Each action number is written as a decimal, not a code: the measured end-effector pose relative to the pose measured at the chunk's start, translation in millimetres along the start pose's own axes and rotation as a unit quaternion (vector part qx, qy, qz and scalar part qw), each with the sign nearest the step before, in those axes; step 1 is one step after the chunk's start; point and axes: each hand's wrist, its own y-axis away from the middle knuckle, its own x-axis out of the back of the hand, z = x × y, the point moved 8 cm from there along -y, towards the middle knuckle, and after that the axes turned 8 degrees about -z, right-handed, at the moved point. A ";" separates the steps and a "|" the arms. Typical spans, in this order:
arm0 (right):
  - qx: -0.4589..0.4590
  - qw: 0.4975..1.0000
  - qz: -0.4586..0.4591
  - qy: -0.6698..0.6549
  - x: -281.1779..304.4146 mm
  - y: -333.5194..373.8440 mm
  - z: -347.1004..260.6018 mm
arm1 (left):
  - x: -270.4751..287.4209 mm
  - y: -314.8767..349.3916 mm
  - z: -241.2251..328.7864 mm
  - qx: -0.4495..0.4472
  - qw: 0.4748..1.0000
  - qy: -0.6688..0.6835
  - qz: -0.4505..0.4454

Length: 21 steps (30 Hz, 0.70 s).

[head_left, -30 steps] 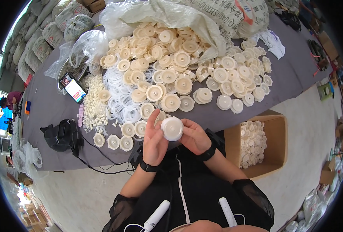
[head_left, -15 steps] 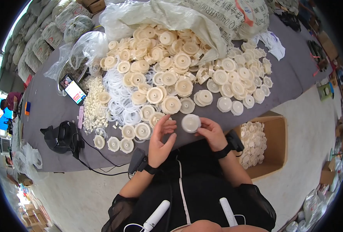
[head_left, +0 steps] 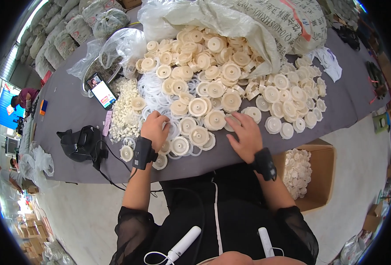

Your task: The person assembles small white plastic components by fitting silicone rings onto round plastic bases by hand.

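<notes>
- In my judgement, the disc nearest the edge (head_left: 160, 162), lying just beside the left forearm, could fall from the grey-covered table (head_left: 222, 152) if the black wrist device (head_left: 143, 153) pushes against it.
- The black cable (head_left: 115, 158) passes close to that same arm. If the arm swings wide, it could catch the cable.
- The thin white plastic rings (head_left: 152, 86) lie tangled. By my estimate, one pull could bring several together, or drag small cream plugs (head_left: 124, 101) among them.
- The cream heap (head_left: 215, 89) is loosely piled, so pieces could slide down if a lower one is disturbed.
- The left hand (head_left: 155, 131) has its fingers bent downward over the rings and the nearest discs; I cannot tell whether they have hold of something.
- The right hand (head_left: 247, 140) has its fingers spread and the thumb well apart. Its fingertips are over or touching one cream disc; no firm hold is visible.
- The wheel-shaped plastic discs are in front of and between both hands, in the heap beyond, and in the cardboard box (head_left: 325, 174) at the right.
- They look round and cream, with a raised centre hub and a wide flat rim, for example the disc left of the right hand (head_left: 215, 119). Those at the far right look paler.
</notes>
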 end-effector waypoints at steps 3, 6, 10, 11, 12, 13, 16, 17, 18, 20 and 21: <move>0.001 1.000 -0.021 0.011 -25.3 -8.8 14.6 | 6.6 0.5 4.0 -0.018 0.999 0.010 0.043; -0.008 1.000 -0.005 0.005 -20.8 -12.3 15.8 | 14.8 10.9 -0.4 0.012 0.990 0.100 0.095; 0.035 0.999 -0.027 0.019 -30.3 -16.6 9.6 | 30.7 25.7 -5.4 0.008 0.957 0.203 0.205; 0.038 0.999 -0.021 0.020 -28.5 -17.7 8.8 | 35.5 30.8 -5.6 -0.001 0.944 0.222 0.245; 0.042 0.999 -0.014 0.021 -26.0 -19.5 7.8 | 34.0 32.4 -5.1 -0.002 0.944 0.223 0.245; 0.042 0.999 -0.013 0.022 -24.7 -20.8 8.0 | 31.7 36.1 -10.3 0.003 0.922 0.286 0.262; 0.043 0.996 0.045 -0.062 -11.3 -19.0 6.1 | 27.0 39.3 -0.5 0.013 0.868 0.410 0.280; -0.046 0.980 0.025 -0.190 -15.0 -16.6 16.0 | 18.1 38.3 3.9 0.018 0.835 0.486 0.258; -0.130 0.940 0.004 -0.317 -24.8 -11.2 24.4 | 10.1 39.0 10.3 0.023 0.796 0.557 0.236; -0.160 0.862 -0.024 -0.480 -39.5 -3.8 23.4 | 6.3 41.5 30.9 0.035 0.771 0.596 0.219; -0.183 0.754 -0.052 -0.628 -53.0 1.1 19.4 | -3.2 38.7 42.6 0.028 0.722 0.672 0.162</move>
